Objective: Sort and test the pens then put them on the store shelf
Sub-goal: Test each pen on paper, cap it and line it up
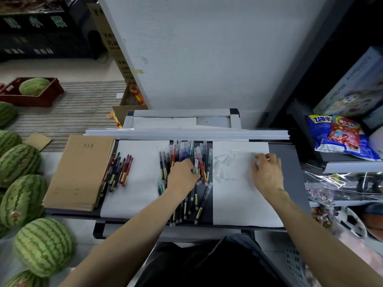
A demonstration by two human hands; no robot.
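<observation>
Pens, loose pile [187,154]: over twenty, too overlapped to count exactly, lying on the dark desk [290,175] between the two sheets. Slim barrels in red, blue, purple and black, with frosted clear caps and yellow labels. The nearest ones reach the desk's front edge.

Pens, sorted group [121,170]: roughly ten, red and black, on the left sheet [141,195] beside the notebooks [78,172], one brown stack.

Sheets: two, white. The left sheet is bare between the two pen groups. The right sheet [244,204] is bare on its near half.

Caps [222,162]: several, clear, scattered on the right sheet's far part.

My left hand [182,175] rests on the pile, pinching one pen [196,165]. My right hand [267,172] has bent fingers on the right sheet; I cannot tell whether it holds anything.

Watermelons [43,247]: seven in view, at left.
</observation>
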